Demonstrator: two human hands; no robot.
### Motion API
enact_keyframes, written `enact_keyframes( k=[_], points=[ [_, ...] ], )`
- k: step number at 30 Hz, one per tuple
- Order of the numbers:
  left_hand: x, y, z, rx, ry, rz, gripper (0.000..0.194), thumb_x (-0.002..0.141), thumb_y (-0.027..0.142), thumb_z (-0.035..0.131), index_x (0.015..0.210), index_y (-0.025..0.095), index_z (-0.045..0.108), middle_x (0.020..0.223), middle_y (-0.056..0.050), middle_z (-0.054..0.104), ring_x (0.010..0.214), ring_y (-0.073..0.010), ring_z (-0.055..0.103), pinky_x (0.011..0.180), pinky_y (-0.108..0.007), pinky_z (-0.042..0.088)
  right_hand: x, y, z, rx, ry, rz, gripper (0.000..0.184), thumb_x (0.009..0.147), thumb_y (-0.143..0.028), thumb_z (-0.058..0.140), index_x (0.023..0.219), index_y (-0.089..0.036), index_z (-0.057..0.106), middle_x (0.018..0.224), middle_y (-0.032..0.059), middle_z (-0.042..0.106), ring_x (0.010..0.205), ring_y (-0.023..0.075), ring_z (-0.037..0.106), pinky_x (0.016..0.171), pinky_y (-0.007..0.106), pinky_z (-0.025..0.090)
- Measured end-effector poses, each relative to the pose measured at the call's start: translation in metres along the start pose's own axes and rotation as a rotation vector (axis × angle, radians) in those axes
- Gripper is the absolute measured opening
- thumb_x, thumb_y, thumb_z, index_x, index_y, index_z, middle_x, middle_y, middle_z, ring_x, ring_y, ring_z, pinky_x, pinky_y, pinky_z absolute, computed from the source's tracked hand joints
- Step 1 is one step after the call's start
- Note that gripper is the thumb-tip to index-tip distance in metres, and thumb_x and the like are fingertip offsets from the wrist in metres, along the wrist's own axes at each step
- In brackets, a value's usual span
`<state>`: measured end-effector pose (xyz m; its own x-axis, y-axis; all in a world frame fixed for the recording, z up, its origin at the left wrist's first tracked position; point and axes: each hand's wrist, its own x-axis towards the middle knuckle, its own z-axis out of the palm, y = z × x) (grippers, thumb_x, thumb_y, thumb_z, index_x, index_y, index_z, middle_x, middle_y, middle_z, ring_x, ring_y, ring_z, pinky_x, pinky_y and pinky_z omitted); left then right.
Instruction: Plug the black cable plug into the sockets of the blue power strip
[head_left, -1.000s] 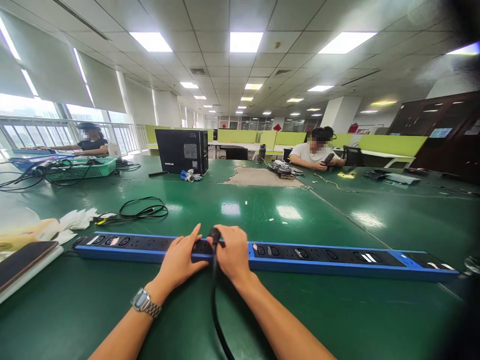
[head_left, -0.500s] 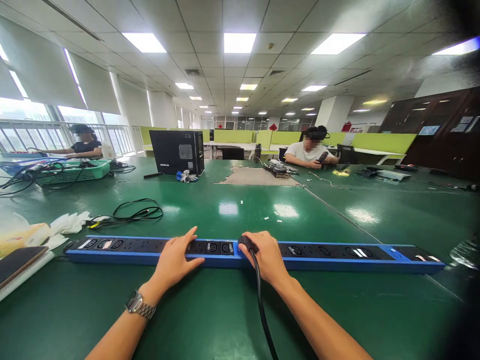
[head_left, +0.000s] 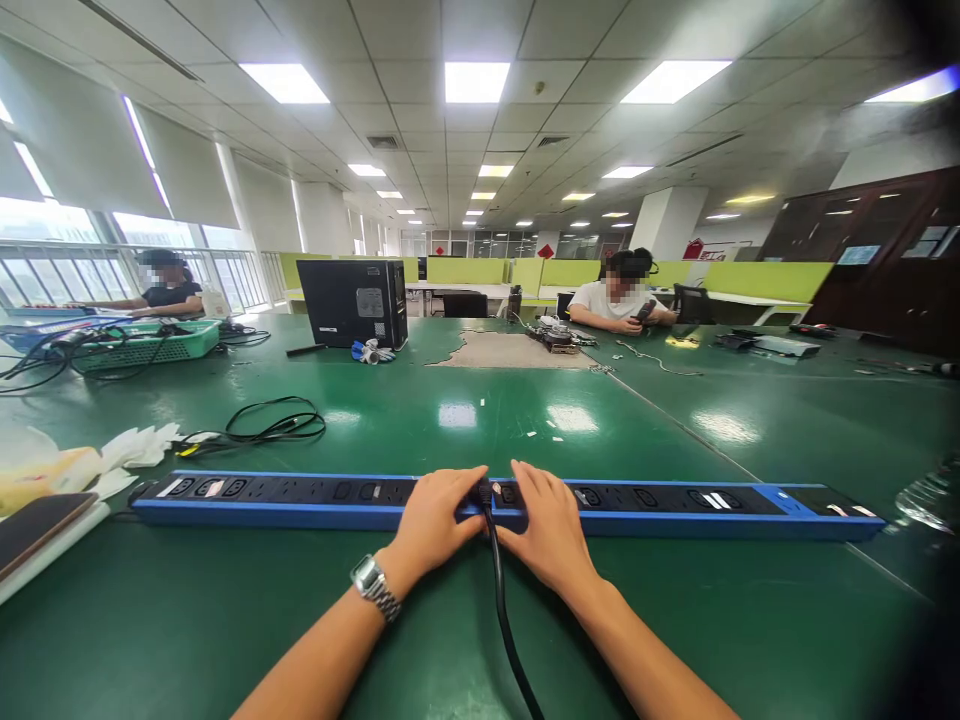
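A long blue-and-black power strip (head_left: 300,513) lies across the green table in front of me. A black plug (head_left: 486,493) with a thick black cord (head_left: 501,600) sits at the strip's middle; whether it is fully seated I cannot tell. My left hand (head_left: 439,520), with a metal watch on its wrist, closes thumb and index finger around the plug from the left. Just to the right of the plug, my right hand (head_left: 551,520) rests at the strip with thumb and fingers apart, holding nothing.
A coiled black cable (head_left: 277,422) lies behind the strip. At left are tissues (head_left: 142,445) and a dark flat object (head_left: 45,530). Farther back stand a green basket (head_left: 150,345) and a black computer case (head_left: 352,305). Two people sit at the far side. Clear plastic (head_left: 930,500) lies right.
My left hand has slid right along the strip to the plug. My right hand has let go of the plug and moved slightly right, its fingers now spread.
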<state>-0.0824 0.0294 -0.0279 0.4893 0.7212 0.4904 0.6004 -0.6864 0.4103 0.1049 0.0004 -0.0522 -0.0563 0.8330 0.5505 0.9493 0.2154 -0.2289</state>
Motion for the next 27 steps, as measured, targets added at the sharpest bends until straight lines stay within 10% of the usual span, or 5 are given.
enact_keyframes(
  k=[4,8,15,27],
  points=[
    [0.014,0.006,0.008,-0.054,0.162,-0.094,0.037,0.085,0.015,0.056,0.119,0.026,0.064,0.112,-0.005,0.071,0.103,-0.0215,0.064,0.094,-0.039,0.049,-0.003,0.002,0.003,-0.038,-0.013,0.015,0.070,0.072,-0.049,0.068,0.133,-0.019,0.050,0.136,0.0114,0.054,0.127,0.0303,0.044,0.107,0.049,0.030],
    [-0.007,-0.025,-0.025,-0.061,0.330,-0.183,0.032,0.088,0.027,0.057,0.119,0.024,0.064,0.111,-0.006,0.072,0.102,-0.0229,0.065,0.091,-0.037,0.051,-0.001,-0.001,0.005,-0.037,-0.028,0.051,0.067,0.074,-0.052,0.067,0.130,-0.020,0.053,0.138,0.0108,0.053,0.129,0.0301,0.042,0.108,0.048,0.029],
    [-0.047,-0.068,-0.066,-0.045,0.185,-0.260,0.037,0.087,0.039,0.057,0.117,0.021,0.066,0.107,-0.006,0.074,0.095,-0.0236,0.068,0.086,-0.037,0.052,0.002,-0.004,0.001,-0.016,-0.090,0.121,0.066,0.075,-0.053,0.065,0.131,-0.020,0.054,0.141,0.0090,0.051,0.132,0.0294,0.040,0.109,0.048,0.028],
    [-0.042,-0.069,-0.059,0.120,0.050,-0.168,0.049,0.085,0.034,0.058,0.133,0.025,0.053,0.121,-0.007,0.068,0.112,-0.0253,0.060,0.102,-0.044,0.040,0.014,-0.042,0.001,0.176,-0.046,-0.003,0.060,0.076,-0.051,0.065,0.128,-0.021,0.056,0.139,0.0100,0.052,0.130,0.0305,0.040,0.108,0.051,0.030]
  ],
)
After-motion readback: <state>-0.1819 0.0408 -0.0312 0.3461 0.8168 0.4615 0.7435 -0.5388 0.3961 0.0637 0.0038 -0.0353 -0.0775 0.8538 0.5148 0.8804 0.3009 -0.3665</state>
